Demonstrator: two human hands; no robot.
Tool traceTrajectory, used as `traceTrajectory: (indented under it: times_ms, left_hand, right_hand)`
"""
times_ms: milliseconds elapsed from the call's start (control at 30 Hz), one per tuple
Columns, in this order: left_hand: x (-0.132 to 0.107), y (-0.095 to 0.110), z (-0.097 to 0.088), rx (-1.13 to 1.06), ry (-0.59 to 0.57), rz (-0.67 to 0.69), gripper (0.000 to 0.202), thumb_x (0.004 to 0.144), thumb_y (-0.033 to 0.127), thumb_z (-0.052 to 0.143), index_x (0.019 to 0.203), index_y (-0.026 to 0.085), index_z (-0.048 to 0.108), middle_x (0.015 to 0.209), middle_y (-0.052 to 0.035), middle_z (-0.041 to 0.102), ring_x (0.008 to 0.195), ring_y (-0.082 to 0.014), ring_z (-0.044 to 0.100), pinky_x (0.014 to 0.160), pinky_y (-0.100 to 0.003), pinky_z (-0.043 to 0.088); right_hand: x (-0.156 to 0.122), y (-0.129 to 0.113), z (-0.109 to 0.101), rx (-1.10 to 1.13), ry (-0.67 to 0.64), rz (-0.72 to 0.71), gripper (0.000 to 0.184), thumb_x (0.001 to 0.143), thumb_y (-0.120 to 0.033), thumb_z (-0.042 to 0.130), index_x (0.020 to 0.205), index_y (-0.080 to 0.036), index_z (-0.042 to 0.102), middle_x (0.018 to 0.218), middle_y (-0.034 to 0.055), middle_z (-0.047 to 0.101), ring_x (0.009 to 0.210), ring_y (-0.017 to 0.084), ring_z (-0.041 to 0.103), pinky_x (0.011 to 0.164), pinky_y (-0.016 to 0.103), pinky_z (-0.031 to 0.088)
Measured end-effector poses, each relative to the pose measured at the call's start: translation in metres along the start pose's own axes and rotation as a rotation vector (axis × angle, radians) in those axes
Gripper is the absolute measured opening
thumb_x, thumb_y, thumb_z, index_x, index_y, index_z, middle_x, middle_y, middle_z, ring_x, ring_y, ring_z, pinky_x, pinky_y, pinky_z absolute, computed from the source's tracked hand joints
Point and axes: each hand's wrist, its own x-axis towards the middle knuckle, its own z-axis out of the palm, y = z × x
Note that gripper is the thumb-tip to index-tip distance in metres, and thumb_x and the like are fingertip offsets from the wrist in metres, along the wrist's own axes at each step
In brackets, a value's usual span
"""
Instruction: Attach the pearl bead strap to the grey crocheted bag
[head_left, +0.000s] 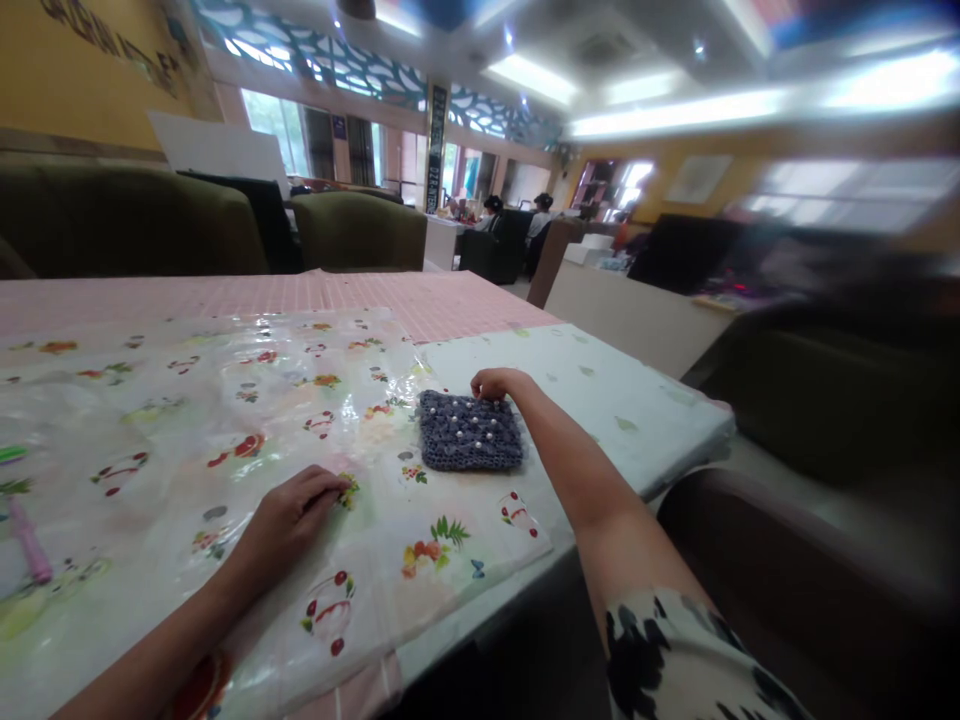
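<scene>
A square grey-blue crocheted piece point(469, 431) dotted with small white beads lies flat on the table's clear plastic cover point(225, 400). My right hand point(495, 383) rests at its far edge, fingers curled down onto the yarn there. My left hand point(296, 507) lies on the plastic cover nearer to me and left of the piece, fingers curled with the tips pressed to the cover, a hand's width from the piece.
The table has a pink checked cloth point(300, 295) and a white cloth point(637, 400) under the flower-printed plastic. A pink pen-like object point(30, 540) lies at the left. Dark green sofas point(127, 225) stand behind. People sit at a far table point(517, 215).
</scene>
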Motion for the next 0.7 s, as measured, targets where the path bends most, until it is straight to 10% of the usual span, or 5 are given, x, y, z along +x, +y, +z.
traceTrajectory:
  times_ms: [700]
  left_hand:
    - [0.001,0.000,-0.001,0.000,-0.027,-0.003,0.027,0.093,0.039,0.049,0.096,0.022,0.071,0.101,-0.0052,0.068,0.091,-0.0184,0.065,0.083,-0.027,0.050]
  right_hand:
    - [-0.016,0.002,-0.008,0.151,-0.197,-0.064,0.030,0.073,-0.015,0.070,0.103,-0.018,0.069,0.079,-0.0005,0.068,0.083,0.015,0.064,0.082,0.027,0.043]
